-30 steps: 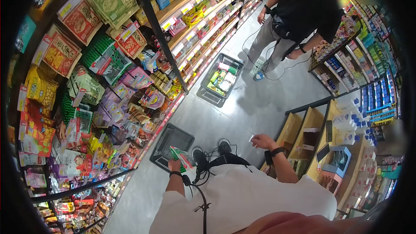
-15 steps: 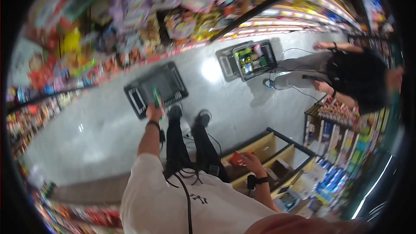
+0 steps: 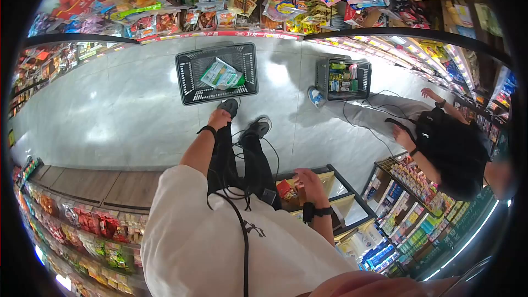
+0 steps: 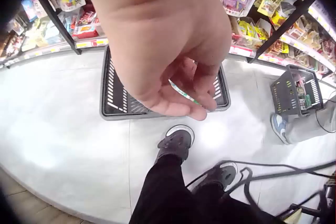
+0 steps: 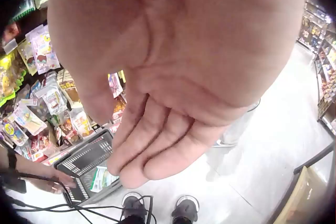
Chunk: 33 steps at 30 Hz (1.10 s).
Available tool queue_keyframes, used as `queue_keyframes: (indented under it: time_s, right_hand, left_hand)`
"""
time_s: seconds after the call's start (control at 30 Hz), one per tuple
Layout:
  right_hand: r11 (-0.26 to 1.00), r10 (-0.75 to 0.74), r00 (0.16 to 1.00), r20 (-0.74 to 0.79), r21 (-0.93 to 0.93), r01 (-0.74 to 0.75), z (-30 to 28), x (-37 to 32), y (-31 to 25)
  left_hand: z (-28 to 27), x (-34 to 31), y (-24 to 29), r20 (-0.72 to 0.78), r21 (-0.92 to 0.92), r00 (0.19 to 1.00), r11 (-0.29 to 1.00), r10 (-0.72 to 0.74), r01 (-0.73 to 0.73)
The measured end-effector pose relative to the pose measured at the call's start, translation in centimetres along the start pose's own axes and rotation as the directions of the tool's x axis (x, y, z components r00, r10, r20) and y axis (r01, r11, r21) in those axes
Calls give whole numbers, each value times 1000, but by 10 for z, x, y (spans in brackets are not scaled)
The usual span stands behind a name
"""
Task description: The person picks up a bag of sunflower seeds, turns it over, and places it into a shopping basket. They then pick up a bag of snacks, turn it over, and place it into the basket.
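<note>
A green-and-white snack bag (image 3: 221,74) lies inside the dark grey shopping basket (image 3: 190,89) on the floor. My left hand (image 3: 221,117) hovers on the near side of that basket, away from the bag, its fingers loosely bent. In the left wrist view, a thin strip of green and white shows in the gap between thumb and fingers of the left hand (image 4: 163,40). Nothing lies in the palm of my right hand (image 5: 173,66), whose fingers are relaxed. It hangs over a low wooden shelf unit (image 3: 324,180), close to a red packet (image 3: 286,190).
Another basket (image 3: 320,80), filled with goods, stands on the floor to the right. A person in black (image 3: 451,148) stands beside it, with cables trailing over the floor. Hanging snack bags (image 3: 280,5) line the far side; a packaged-food shelf (image 3: 88,220) is at lower left.
The snack bag has left my left hand and now lies in the basket. My view has swung round, and the left hand has drawn back from the basket. The right hand stays empty.
</note>
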State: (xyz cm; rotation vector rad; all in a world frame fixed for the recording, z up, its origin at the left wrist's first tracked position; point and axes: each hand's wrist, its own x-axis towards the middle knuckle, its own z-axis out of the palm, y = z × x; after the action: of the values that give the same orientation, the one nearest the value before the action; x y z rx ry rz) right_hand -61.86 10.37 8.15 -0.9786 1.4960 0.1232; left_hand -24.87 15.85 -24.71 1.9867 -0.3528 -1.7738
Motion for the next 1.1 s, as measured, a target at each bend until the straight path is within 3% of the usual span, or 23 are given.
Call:
queue_keyframes:
  time_s: [0.07,0.1,0.13,0.17,0.2,0.23,0.27,0.3,0.33,0.37,0.4,0.47,0.5,0.53,0.63,0.67,0.73,0.8,0.83,0.87,0.93,0.97,1.1]
  right_hand:
    - [999,-32,999,40,31,31,-7,-1,6]
    - [997,-54,997,53,52,51,-12,-4,8]
    - [998,-49,998,39,42,48,-17,-11,2]
    - [998,-53,998,19,37,52,-22,-18,-3]
    - [997,-61,998,0,39,61,-27,-24,-9]
    - [987,-122,993,6,105,120,-38,-24,6]
    - [965,-203,979,26,172,196,-50,-15,26]
    - [956,-194,981,0,225,189,-57,-10,32]
    - [963,-184,982,-43,193,189,-69,-12,32]
    - [955,-223,971,-91,181,236,-79,-17,33]
    - [951,-242,963,-120,169,260,-88,-26,28]
    - [940,-271,947,-171,167,299,-106,-45,31]
    - [932,-279,941,-192,183,314,-116,-48,33]
    - [922,-286,934,-213,204,329,-123,-50,36]
    - [874,-331,900,-285,266,406,-148,-60,62]
    - [871,-331,892,-309,263,415,-154,-63,71]
    - [884,-281,910,-305,286,369,-164,-56,88]
    - [872,-278,908,-314,314,376,-166,-50,96]
    - [872,-296,905,-304,302,387,-169,-48,92]
    - [870,-315,903,-294,291,398,-171,-43,85]
    - [866,-344,896,-279,275,418,-170,-25,73]
    - [863,-357,892,-278,267,429,-171,-10,65]
    - [851,-466,852,-237,145,505,-178,24,-1]
  left_hand:
    - [-14,-24,-12,23,28,999,999,-30,29]
    - [-24,-24,-31,159,450,970,861,186,-238]
    - [-35,-21,-45,362,736,879,484,311,-474]
    - [-42,-21,-60,431,810,814,231,389,-539]
    - [-48,1,-113,322,624,741,457,589,-634]
    - [-57,-4,-114,493,655,695,302,524,-693]
    - [-64,-20,-98,456,581,795,543,401,-607]
    - [-67,-41,-75,338,402,922,858,186,-321]
    - [-66,-67,-54,257,237,966,970,-13,-49]
    - [-61,-84,-38,244,215,968,977,-63,9]
    - [-64,-76,-49,384,421,916,861,116,-286]
    - [-48,-109,-7,183,134,980,989,-81,57]
    - [-38,-119,20,107,-48,975,978,-196,202]
    - [-32,-121,33,115,-69,978,981,-175,183]
    - [-7,-129,66,166,116,983,989,73,-94]
    - [-5,-122,76,248,291,926,890,283,-350]
    - [-6,-71,81,503,487,659,447,559,-750]
    - [17,-118,144,284,222,925,921,252,-319]
    - [33,-159,188,153,6,985,997,79,-81]
    - [31,-149,197,191,89,948,957,254,-274]
    - [23,-142,221,282,228,780,751,558,-620]
    - [18,-146,237,274,209,744,718,609,-664]
    - [26,-260,350,239,205,606,570,759,-795]
